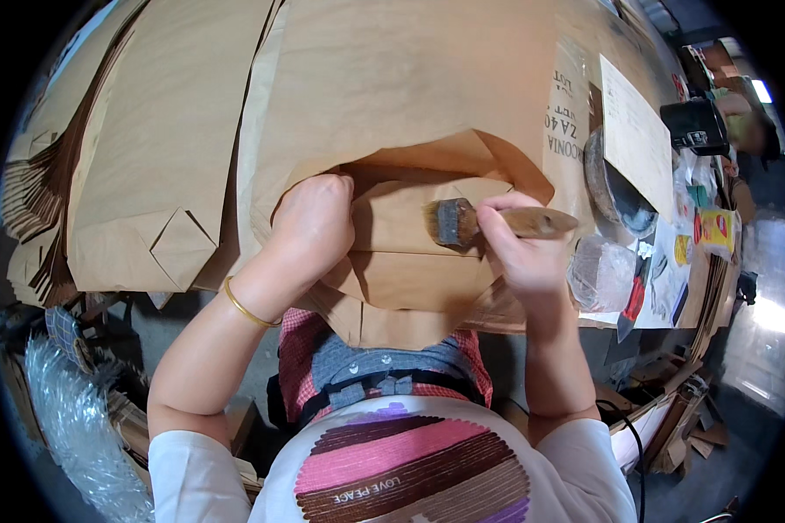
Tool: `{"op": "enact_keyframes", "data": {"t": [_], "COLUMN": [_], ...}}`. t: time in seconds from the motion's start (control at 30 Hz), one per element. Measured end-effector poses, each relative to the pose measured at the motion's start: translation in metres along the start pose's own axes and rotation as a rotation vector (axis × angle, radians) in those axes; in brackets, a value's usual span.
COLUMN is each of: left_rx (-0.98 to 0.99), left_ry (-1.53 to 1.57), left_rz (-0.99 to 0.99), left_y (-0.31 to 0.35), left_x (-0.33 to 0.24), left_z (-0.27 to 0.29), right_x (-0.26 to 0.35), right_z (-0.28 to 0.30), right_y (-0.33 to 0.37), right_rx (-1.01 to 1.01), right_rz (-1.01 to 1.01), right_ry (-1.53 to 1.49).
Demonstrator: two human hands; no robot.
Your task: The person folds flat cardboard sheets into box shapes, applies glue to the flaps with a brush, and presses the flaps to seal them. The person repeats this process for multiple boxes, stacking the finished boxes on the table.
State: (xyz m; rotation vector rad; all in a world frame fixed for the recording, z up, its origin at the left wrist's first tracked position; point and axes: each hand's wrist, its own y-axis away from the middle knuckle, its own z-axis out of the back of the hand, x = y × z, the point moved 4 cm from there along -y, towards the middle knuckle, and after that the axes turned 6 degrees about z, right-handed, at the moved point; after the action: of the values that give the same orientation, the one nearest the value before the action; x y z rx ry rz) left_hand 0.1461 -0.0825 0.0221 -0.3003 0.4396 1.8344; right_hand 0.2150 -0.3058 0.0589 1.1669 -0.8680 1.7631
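Pressing down a folded flap of the brown paper bag [401, 261], the left hand [310, 222] lies closed-fingered; right hand [519, 248] clamps a wooden-handled brush [488, 220] just beside it.

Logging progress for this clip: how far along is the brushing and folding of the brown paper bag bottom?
Done: a folded bag already lies at the left on a stack. In hand: the left hand presses the open bag bottom while the right hand holds a brush on it. Left: its flaps are still open.

left hand [312, 225] pressing paper bag [401, 253], right hand [522, 253] gripping brush [488, 221]
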Motion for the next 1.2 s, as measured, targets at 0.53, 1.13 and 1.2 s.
{"op": "enact_keyframes", "data": {"t": [0.53,1.13,1.2], "left_rx": [-0.109,-0.138,-0.130], "left_ry": [-0.110,-0.457,-0.454], "left_rz": [0.005,-0.127,-0.128], "left_y": [-0.024,-0.016,-0.018], "left_x": [-0.011,-0.044,-0.047], "left_z": [0.005,-0.002,-0.003], "right_x": [0.002,-0.040,-0.080], "right_z": [0.024,0.077,0.096], "right_y": [0.004,-0.030,-0.049], "right_rx": [0.009,-0.289,-0.320], "right_rz": [-0.009,0.137,0.213], "right_ry": [0.604,-1.385,-1.248]}}
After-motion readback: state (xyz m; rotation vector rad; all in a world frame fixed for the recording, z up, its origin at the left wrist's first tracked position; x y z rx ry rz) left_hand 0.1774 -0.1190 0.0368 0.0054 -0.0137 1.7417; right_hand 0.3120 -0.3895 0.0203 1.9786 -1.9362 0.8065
